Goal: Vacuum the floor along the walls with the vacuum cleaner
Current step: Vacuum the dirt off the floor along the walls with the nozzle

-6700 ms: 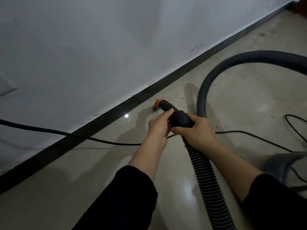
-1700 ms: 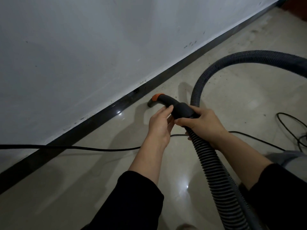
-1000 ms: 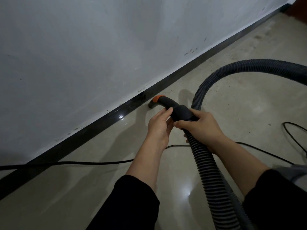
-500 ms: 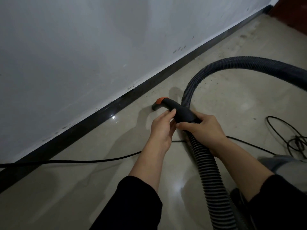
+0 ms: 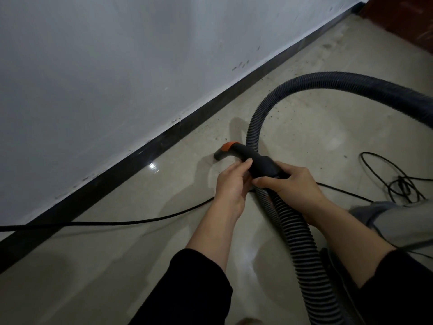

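Wall (image 5: 112, 66), plain white, matt, running diagonally from lower left to upper right, with a few dark scuff marks (image 5: 240, 65) low down. Skirting board (image 5: 131, 165), glossy black, along its foot. Floor (image 5: 112, 266), polished beige, dimly lit, with one small white glare (image 5: 153, 166) just beside the skirting board and dark grit (image 5: 290, 71) scattered near the far stretch. Reddish-brown panel (image 5: 410, 22), upper right corner, kind unclear.

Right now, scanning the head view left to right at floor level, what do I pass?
Slack power cord → left-hand grip on the nozzle handle → right-hand grip where the hose joins it → tangled cord loops. The hose's run and the trouser leg overlap these, so I skip them.
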A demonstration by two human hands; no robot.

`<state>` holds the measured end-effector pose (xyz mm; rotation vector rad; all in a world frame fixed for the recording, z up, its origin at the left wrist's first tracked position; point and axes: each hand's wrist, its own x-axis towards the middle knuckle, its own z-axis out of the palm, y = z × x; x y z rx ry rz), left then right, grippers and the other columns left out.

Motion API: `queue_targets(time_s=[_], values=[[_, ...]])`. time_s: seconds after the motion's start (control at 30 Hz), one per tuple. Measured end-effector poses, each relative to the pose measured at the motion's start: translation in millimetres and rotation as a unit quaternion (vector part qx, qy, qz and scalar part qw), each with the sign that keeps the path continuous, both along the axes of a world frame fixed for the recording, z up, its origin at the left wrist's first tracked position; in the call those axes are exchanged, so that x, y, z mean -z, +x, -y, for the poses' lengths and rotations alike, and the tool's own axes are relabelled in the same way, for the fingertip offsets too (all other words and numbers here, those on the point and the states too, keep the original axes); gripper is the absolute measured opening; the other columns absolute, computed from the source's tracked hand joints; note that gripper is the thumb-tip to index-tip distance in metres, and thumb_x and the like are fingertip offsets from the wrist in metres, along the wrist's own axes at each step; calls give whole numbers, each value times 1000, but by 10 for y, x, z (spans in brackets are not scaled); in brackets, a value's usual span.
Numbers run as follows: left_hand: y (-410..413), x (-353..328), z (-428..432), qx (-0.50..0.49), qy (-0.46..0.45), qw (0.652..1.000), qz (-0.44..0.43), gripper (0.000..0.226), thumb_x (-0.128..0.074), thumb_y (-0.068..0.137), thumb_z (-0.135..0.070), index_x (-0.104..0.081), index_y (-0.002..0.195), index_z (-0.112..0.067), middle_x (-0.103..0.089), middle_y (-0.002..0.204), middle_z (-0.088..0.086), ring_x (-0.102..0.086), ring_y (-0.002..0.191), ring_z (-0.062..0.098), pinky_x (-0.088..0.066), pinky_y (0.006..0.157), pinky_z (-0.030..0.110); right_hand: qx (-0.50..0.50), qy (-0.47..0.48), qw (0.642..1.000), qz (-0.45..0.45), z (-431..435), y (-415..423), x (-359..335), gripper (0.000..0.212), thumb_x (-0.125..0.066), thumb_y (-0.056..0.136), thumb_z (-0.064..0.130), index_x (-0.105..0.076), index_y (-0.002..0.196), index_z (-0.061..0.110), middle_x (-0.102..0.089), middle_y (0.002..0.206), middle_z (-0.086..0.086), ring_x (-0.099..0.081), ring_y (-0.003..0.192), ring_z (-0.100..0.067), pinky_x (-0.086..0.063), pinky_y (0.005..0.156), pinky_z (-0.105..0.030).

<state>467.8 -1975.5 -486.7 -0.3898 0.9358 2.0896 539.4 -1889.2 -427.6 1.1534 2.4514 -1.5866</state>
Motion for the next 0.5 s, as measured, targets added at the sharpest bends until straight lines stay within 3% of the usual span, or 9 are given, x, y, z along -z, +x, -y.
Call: queue_targets(time_s=[0.13,0.3,0.5], values=[[-35,14,64,0,-15,1000,-2,35,-55,98,-8,-58,131,0,-72,101,9,-71,89,15,-57,84,28,0,-14,1000,-5,67,-22,20,29,-82,71,16,-72,97,24,-72,83,-20,-64,60,-26,-56,58,-37],[-123,55,141,-17,-23,1000,3,35,-57,97,-8,-58,131,-1,-72,99,7,-71,85,13,-59,76,25,2,-23,1000,-5,154,-130,55,31,-83,71,16,-71,98,23,-68,73,-21,-58,51,-24,-53,55,-36],[-101,74,165,-16,-24,1000,6,34,-59,95,-9,-61,128,-3,-73,103,9,-71,93,17,-58,85,29,-4,-40,999,9,152,-97,10,34,-82,73,14,-71,104,21,-65,65,-11,-57,48,-19,-50,50,-28]])
